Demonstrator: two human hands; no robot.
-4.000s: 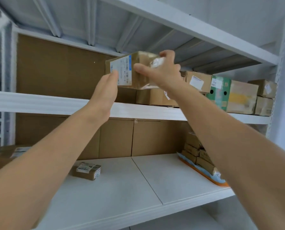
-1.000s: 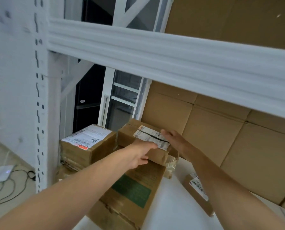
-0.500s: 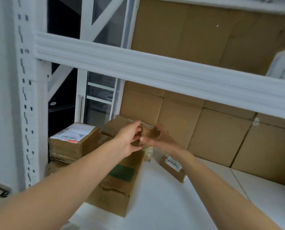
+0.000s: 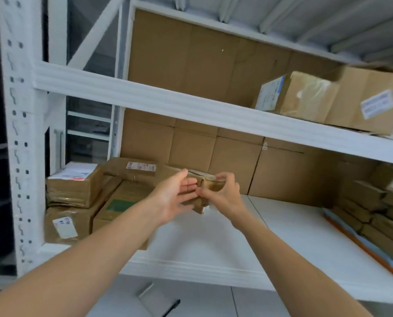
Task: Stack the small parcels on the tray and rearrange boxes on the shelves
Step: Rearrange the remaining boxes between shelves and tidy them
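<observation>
While the right hand (image 4: 223, 194) curls its fingers over the top of a small parcel (image 4: 210, 184), its grip closed on the cardboard, the left hand (image 4: 173, 195) lies flat against the parcel's left end, fingers straight and open. The parcel is held between them just above the white shelf (image 4: 271, 225), near a pile of boxes (image 4: 81, 191) at the shelf's left end. Far right, an orange-rimmed tray (image 4: 353, 239) carries stacked parcels (image 4: 371, 209). Bigger boxes (image 4: 328, 99) sit on the upper shelf (image 4: 168, 104). Brown cardboard sheets (image 4: 202, 65) line the back, and a pen (image 4: 171, 307) lies on the level below.
</observation>
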